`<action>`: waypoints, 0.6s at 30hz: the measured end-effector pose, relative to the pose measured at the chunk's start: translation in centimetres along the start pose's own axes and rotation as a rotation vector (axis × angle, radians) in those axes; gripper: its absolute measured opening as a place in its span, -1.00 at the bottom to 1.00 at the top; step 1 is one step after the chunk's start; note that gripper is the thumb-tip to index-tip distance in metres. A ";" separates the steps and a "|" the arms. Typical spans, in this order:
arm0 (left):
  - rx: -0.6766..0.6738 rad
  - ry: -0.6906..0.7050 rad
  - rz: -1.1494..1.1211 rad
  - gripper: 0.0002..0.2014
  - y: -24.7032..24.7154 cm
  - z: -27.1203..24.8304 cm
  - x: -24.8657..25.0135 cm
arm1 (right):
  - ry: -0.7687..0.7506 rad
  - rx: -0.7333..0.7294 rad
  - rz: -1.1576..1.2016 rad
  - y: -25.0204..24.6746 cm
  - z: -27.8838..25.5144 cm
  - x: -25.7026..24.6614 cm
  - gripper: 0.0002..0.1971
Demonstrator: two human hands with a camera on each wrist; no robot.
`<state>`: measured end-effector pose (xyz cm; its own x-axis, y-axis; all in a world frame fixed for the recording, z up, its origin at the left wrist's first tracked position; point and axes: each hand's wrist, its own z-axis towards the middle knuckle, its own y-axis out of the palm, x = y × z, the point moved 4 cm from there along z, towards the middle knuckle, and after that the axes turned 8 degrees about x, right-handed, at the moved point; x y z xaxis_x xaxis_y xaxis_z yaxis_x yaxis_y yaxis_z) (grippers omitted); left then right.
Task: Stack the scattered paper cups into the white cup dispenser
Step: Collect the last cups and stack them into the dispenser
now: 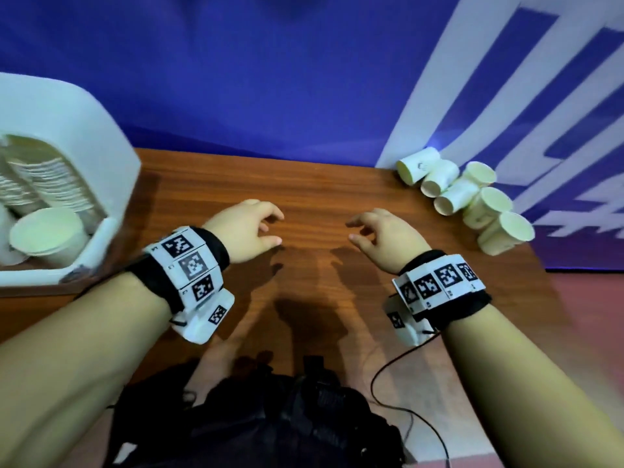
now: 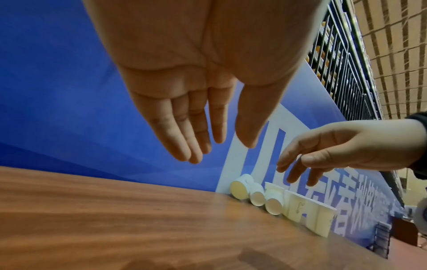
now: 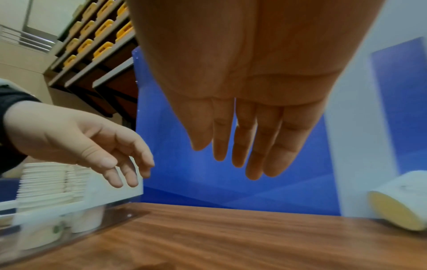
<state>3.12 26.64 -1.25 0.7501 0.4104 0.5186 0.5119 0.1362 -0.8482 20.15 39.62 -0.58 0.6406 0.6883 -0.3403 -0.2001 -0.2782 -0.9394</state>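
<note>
The wooden table point(image 1: 320, 197) carries all task items; a blue backdrop point(image 1: 270, 79) stands along its far edge.

The white cup dispenser point(image 1: 67, 130) lies at the far left of the table. Its open channel faces the person and holds nested rows of cups. 1 loose cup point(image 1: 47, 234) rests at the channel mouth with its rim toward the viewer. Judgement: the opening faces the work area so cups can be slid in from the near side.

The scattered paper cups point(image 1: 472, 201) form a cluster at the far right, against the backdrop. About 7 are visible; several lie on their sides and touch each other, and 3 at the right end appear to stand upright in the left wrist view. They sit well apart from the dispenser.

The left hand point(image 1: 246, 231) hovers over the table centre, palm down, fingers loosely extended, holding nothing. The right hand point(image 1: 385, 234) hovers beside it in the same relaxed spread, also empty, nearer to the cluster.

Judgement: no cup from the cluster is in hand, so the next step calls for a reach to the right to collect 1.
</note>
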 end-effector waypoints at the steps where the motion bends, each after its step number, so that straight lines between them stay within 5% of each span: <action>1: -0.004 0.011 -0.007 -0.63 1.3 1.4 2.3 | 0.032 0.013 -0.009 -1.3 -0.3 2.9 -0.70; 8: -0.031 0.050 -0.052 -0.68 8.8 9.9 14.7 | 0.264 0.066 -0.123 -7.7 -0.3 20.6 -0.69; 14: -0.039 0.109 -0.020 -0.68 13.7 17.9 23.1 | 0.439 0.007 -0.215 -8.9 1.3 31.0 -0.62; 18: -0.095 0.225 -0.021 -0.57 18.2 23.1 29.2 | 0.407 -0.075 -0.266 -7.8 2.7 34.9 -0.69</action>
<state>24.69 61.92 -4.01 0.8078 0.1957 0.5561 0.5575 0.0527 -0.8285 42.13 67.61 -5.28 0.9031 0.4283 -0.0312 0.0544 -0.1862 -0.9810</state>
